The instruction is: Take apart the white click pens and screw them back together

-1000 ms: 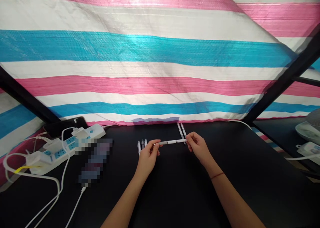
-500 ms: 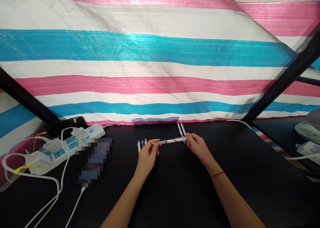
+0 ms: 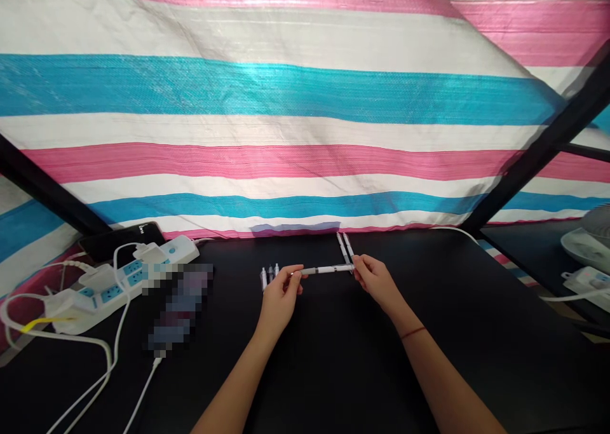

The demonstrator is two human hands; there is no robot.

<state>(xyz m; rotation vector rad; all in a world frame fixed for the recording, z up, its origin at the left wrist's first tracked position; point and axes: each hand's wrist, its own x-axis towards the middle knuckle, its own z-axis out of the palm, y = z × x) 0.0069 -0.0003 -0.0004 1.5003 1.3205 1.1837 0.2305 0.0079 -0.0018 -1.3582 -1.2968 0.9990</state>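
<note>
A white pen (image 3: 326, 269) is held level above the black table, stretched between both hands. My left hand (image 3: 280, 294) pinches its left end, thumb on top. At the right end, my right hand (image 3: 374, 276) grips the pen between thumb and fingers. Behind my left hand lie a few white and dark pens (image 3: 264, 278), partly covered by that hand. Two more white pens (image 3: 342, 248) lie side by side just behind my right hand, their near ends hidden by it and the held pen.
A white power strip (image 3: 157, 262) with plugs and cables stands at the left, beside a dark phone (image 3: 124, 240). A blurred-out device (image 3: 181, 310) with a white cable lies nearer. Striped sheeting (image 3: 305, 97) hangs behind the table (image 3: 343, 370); a fan (image 3: 591, 237) is at far right.
My right hand has shifted very slightly left along the pen, and the pen's clip appears turned. The left hand has barely moved.
</note>
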